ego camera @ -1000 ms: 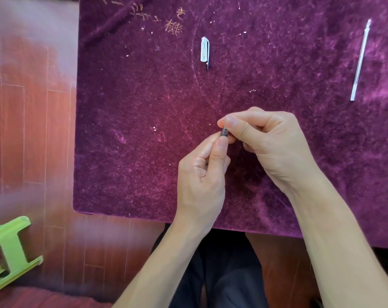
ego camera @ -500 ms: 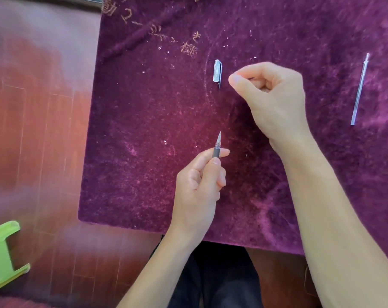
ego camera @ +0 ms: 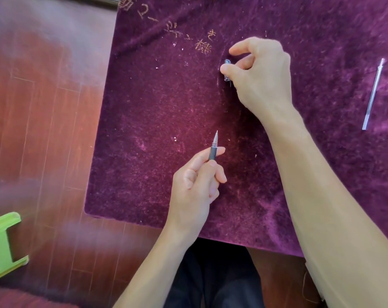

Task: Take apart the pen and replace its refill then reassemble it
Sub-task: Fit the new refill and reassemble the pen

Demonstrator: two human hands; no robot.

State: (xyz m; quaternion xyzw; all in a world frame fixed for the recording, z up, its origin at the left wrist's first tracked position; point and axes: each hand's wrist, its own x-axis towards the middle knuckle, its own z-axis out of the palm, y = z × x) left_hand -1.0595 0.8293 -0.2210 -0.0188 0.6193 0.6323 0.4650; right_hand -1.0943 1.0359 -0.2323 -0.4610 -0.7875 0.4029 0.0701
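Note:
My left hand [ego camera: 198,185] grips the pen [ego camera: 213,150] near the table's front, its grey grip and metal tip pointing away from me; the rest of the barrel is hidden in my fist. My right hand [ego camera: 259,72] is farther back, thumb and forefinger pinching the clear pen cap [ego camera: 226,71] that lies on the purple cloth [ego camera: 155,121]. Most of the cap is covered by my thumb. A thin clear refill [ego camera: 373,94] lies alone at the far right of the cloth.
The purple velvet cloth covers the table; gold embroidered characters [ego camera: 202,45] sit at its back. Red-brown wooden floor [ego camera: 44,121] lies to the left, with a green plastic stool [ego camera: 1,243] at the lower left. My dark trousers show below the table edge.
My right hand left the pen tip, moved back and to the left, and closed on the cap. My left hand kept the pen, its tip now uncovered.

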